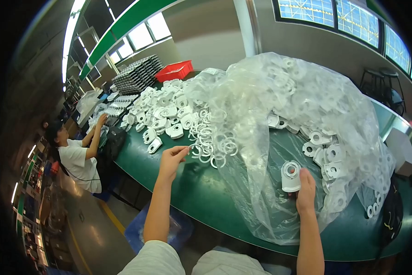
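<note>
My right hand (pixel 306 193) grips a white plastic housing (pixel 290 182) with a rounded top and a round hole, holding it above clear plastic film. My left hand (pixel 171 161) is closed in a pinch beside a loose pile of thin white rings (pixel 204 144); whatever sits between its fingertips is too small to make out. Behind the rings spreads a heap of similar white housings (pixel 162 111). More housings (pixel 333 152) lie to the right of centre, partly under a large clear plastic bag (pixel 252 94), which blurs those inside it.
The green table (pixel 194 188) curves across the view. Stacked grey trays (pixel 135 75) and a red bin (pixel 175 71) stand at the far left. At left a co-worker (pixel 80 160) works along the same table. A white box (pixel 401 151) and a black bag (pixel 392 213) are at right.
</note>
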Available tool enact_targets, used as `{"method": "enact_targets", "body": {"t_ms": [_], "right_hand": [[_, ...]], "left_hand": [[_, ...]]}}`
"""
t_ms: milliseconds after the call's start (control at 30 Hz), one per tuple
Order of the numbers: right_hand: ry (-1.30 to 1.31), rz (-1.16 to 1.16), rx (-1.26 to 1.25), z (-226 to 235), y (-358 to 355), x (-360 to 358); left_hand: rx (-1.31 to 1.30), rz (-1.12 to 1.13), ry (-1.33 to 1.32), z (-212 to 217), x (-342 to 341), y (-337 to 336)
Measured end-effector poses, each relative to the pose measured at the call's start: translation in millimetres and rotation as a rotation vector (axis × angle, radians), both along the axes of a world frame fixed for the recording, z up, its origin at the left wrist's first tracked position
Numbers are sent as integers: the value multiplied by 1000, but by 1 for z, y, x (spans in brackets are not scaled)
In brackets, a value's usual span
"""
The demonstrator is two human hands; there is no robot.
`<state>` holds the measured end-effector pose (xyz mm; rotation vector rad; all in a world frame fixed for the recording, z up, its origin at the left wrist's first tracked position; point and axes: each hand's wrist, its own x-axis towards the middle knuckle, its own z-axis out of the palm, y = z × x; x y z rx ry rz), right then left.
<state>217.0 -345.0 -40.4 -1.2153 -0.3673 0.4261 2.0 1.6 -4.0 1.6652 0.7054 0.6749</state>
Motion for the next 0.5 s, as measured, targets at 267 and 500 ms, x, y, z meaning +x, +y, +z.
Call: {"method": "enact_targets", "body": {"t_ms": [267, 500], "right_hand": [[-2, 31, 30, -5, 0, 2], [-35, 54, -15, 1, -1, -2]], "left_hand": [[-399, -100, -351, -17, 30, -18], [-474, -135, -505, -16, 38, -8]]}}
